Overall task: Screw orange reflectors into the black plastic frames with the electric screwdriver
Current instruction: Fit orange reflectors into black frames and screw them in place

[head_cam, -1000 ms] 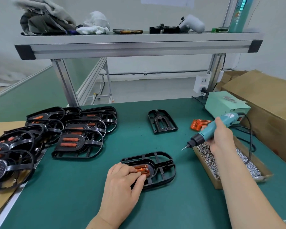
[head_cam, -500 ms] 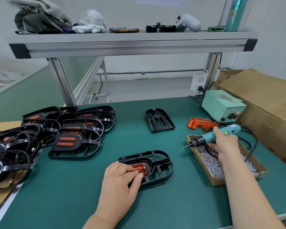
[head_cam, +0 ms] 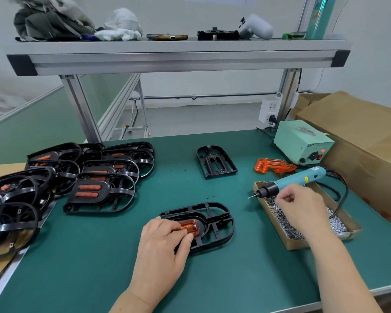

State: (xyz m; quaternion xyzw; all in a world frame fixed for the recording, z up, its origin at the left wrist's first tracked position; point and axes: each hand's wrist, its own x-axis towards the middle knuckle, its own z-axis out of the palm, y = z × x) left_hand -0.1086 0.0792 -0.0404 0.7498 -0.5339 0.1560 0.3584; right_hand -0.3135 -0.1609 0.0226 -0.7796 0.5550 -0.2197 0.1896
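A black plastic frame lies flat on the green mat in front of me, with an orange reflector seated in its middle. My left hand presses its fingertips on the reflector and holds it in the frame. The teal electric screwdriver rests across the far corner of the cardboard screw box, bit pointing left. My right hand is just below it over the screws, thumb and forefinger pinched. Whether a screw is between them is hidden.
Several frames with reflectors fitted are piled at the left. A bare black frame and loose orange reflectors lie farther back. A green power unit and cardboard boxes stand at the right, and a metal shelf runs overhead.
My right hand lowered the screwdriver onto the screw box, let go of it and dropped onto the screws. My left hand stayed on the reflector.
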